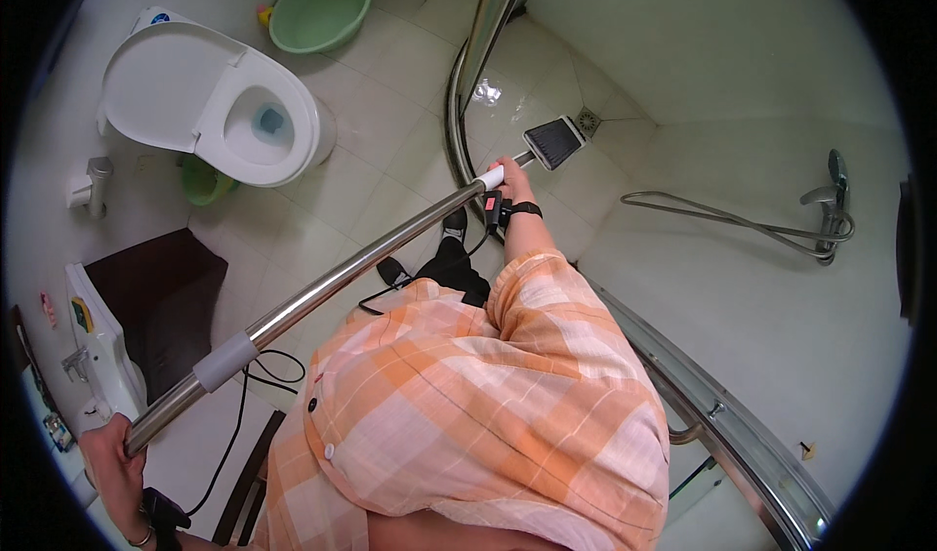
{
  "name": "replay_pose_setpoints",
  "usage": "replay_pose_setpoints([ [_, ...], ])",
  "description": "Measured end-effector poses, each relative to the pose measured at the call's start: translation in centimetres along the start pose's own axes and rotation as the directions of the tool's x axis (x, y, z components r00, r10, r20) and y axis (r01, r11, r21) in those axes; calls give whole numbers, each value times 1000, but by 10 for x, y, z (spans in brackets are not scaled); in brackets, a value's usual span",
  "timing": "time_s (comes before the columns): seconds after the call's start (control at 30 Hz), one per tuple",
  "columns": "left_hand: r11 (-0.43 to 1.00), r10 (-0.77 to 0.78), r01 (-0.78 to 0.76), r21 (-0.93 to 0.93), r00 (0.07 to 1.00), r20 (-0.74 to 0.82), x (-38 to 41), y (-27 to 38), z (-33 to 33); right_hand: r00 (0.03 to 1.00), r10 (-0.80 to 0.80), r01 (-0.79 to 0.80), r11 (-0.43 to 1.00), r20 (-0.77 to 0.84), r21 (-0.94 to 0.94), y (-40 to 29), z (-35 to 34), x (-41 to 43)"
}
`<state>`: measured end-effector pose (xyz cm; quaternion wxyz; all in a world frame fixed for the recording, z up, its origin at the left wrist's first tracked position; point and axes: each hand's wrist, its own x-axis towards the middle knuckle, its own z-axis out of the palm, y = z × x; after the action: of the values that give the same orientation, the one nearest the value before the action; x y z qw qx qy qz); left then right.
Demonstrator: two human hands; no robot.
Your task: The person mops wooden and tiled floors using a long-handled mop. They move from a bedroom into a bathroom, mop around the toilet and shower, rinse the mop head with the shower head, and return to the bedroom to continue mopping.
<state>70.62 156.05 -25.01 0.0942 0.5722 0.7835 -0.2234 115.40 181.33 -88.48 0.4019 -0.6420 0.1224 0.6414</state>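
Note:
A long telescopic metal pole [322, 289] runs slantwise across the view, from lower left to upper right. At its far end is a small dark rectangular mop head [554, 144] with a pale edge, over the tiled shower floor near a drain [587, 122]. My left hand [115, 450] grips the pole's near end, below a grey collar [225, 362]. Higher up, my right hand [514, 179] is closed around the pole by its white collar [492, 178]. Whether the mop head touches the tiles is hard to tell.
The curved shower sill [455, 137] and metal-framed door [490, 20] stand beside the right hand. A toilet [256, 130] with raised lid and a green basin [320, 11] are at upper left. A washbasin [110, 353] lies left; a shower hose [721, 214] hangs right. A black cable [238, 430] trails from my left wrist.

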Motion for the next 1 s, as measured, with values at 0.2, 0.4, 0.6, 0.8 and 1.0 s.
replay_pose_setpoints([
  [0.2,982,103,-67,176,974,-202,24,16,24,997,36,-40,998,61,54,17,-26,16],
  [0.4,937,271,-207,282,939,-212,64,92,59,995,50,-68,974,90,218,33,-33,-8],
  [0.6,904,413,-365,221,880,-236,112,153,90,992,-60,34,974,114,223,33,-1,-64],
  [0.8,867,494,-488,103,811,-314,137,194,115,993,-73,44,962,97,269,21,11,-124],
  [1.0,846,531,-524,93,818,-222,131,217,124,982,-118,82,968,145,237,32,9,-132],
])
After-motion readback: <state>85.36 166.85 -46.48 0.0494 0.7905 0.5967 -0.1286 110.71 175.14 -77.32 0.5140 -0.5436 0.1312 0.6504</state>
